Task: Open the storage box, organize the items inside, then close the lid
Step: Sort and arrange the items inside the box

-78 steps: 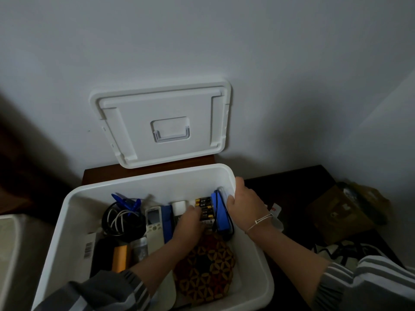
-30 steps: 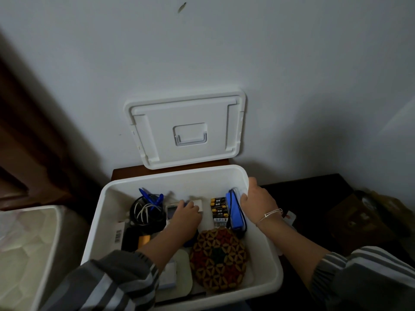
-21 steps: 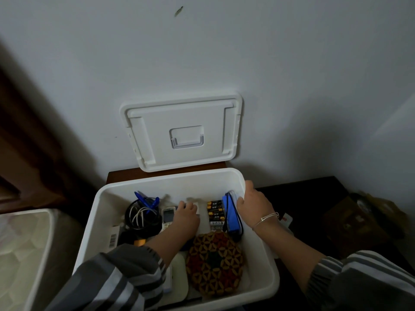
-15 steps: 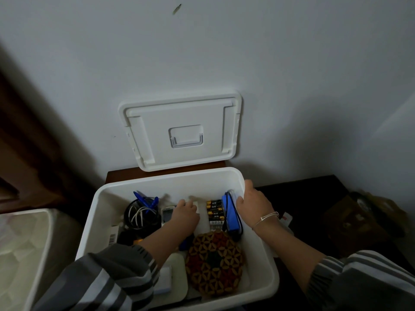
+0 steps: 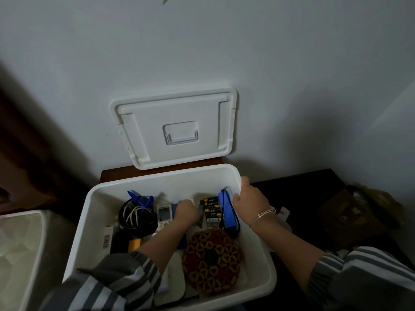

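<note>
Storage box: white and open in front of you, standing on a brown wooden top by the wall.
Lid: off the box, leaning upright against the wall just behind it, its recessed handle facing you.
Round patterned mat: lies flat in the near right part of the box, red and tan.
Cable coil: black, with white leads in it, at the far left of the box; a blue clip sits on its far edge.
Your right hand: at the box's right wall, thumb lying up over the rim, fingers curled onto the top end of the blue pouch.
Your left hand: down in the middle of the box, knuckles up, fingers curled under among the items; you cannot tell what it holds, if anything.
Blue pouch: stands on edge along the right wall, just beside the batteries.
Remote: white, between the coil and your left hand.
Batteries: a black and gold pack, between your left hand and the pouch.
</note>
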Available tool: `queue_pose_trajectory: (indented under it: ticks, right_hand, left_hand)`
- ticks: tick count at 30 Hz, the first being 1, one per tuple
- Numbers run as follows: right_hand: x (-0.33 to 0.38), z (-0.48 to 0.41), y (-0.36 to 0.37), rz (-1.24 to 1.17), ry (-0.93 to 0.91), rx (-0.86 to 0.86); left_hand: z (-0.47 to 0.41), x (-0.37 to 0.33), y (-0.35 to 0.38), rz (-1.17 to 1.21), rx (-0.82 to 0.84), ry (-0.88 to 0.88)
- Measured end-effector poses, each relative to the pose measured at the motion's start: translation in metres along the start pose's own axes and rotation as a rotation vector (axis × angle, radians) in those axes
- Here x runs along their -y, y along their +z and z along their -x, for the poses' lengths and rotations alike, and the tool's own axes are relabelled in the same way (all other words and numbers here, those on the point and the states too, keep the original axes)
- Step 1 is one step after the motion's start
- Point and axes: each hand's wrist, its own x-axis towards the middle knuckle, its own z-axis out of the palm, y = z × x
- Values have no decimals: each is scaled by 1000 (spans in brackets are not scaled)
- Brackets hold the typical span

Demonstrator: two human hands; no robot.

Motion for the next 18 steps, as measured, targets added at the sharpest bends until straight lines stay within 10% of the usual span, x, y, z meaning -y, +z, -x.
queue_pose_trajectory:
  ticks: [18]
  right_hand:
    - [-5, -2, 4, -2, -23, -22]
  left_hand:
    - [15, 22, 37, -270, -5, 290]
